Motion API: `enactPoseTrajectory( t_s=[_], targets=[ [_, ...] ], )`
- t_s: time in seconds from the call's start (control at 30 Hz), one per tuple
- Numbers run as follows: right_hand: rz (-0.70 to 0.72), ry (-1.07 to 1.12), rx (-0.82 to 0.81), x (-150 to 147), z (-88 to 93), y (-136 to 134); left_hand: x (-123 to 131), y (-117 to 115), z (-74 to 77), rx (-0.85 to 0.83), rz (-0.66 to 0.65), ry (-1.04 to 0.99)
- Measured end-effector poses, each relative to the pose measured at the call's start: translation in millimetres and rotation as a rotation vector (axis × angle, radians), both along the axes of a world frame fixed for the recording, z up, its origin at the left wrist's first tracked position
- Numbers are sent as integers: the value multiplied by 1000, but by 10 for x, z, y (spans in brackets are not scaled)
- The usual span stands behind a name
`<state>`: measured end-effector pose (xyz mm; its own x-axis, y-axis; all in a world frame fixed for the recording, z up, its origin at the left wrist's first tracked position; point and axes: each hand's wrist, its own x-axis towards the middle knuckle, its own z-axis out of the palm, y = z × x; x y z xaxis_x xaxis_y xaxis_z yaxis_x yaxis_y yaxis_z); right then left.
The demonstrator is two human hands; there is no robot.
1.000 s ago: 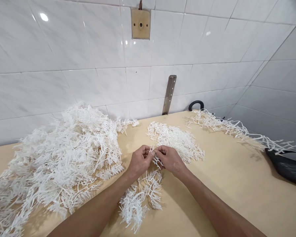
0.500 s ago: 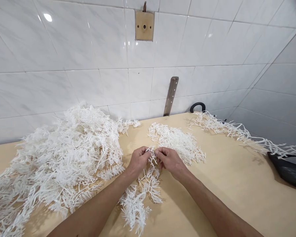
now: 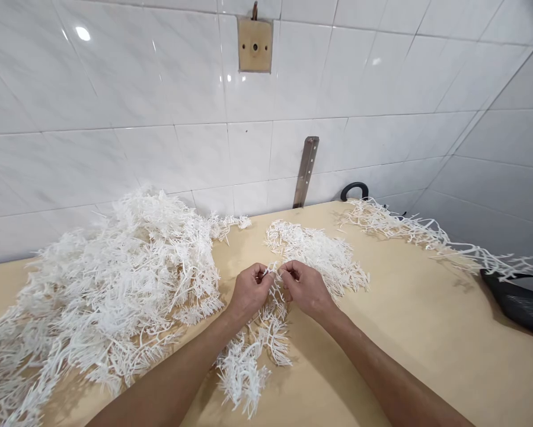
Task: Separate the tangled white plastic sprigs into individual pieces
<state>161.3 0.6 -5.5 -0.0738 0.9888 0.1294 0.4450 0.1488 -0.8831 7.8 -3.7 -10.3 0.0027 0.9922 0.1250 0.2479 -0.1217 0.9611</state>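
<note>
My left hand and my right hand meet over the middle of a tan table, fingers pinched on the top of one white plastic branched piece. That piece hangs from my fingers and trails toward me onto the table, bristly at its near end. A small flat pile of white plastic bits lies just beyond my right hand. A big heap of white branched pieces fills the left side, close to my left forearm.
A strip of long white plastic stalks runs along the table's right rear edge. A dark basket sits at the far right. White tiled walls enclose the back and right, with a metal bracket and a black handle.
The branched piece has been drawn slightly toward my hands, its lower end shifting on the table. Both hands stay pinched together at the same spot.
</note>
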Motion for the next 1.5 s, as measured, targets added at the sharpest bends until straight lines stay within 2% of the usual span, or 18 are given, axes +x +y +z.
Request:
enactPoseTrajectory(
  t_s=[0.2, 0.5, 0.73, 1.03, 1.33, 1.43, 1.5],
  targets=[
    [38, -29, -26, -7, 26, -2, 7, -8, 9, 42, 34, -36],
    [194, 187, -262, 50, 33, 20, -6, -19, -27, 31, -26, 15],
    [113, 204, -237, 74, -28, 60, -5, -18, -57, 71, 5, 88],
    [99, 188, -236, 45, -49, 55, 6, -43, -41, 111, 4, 127],
    [64, 87, -157, -66, -23, -8, -28, -33, -117, 262, 59, 335],
    [64, 63, -153, -85, -7, -33, -37, -31, -95, 252, 37, 344],
    [43, -31, -102, -82, -9, -39, -47, -26, -74, 248, -4, 331]
  ],
)
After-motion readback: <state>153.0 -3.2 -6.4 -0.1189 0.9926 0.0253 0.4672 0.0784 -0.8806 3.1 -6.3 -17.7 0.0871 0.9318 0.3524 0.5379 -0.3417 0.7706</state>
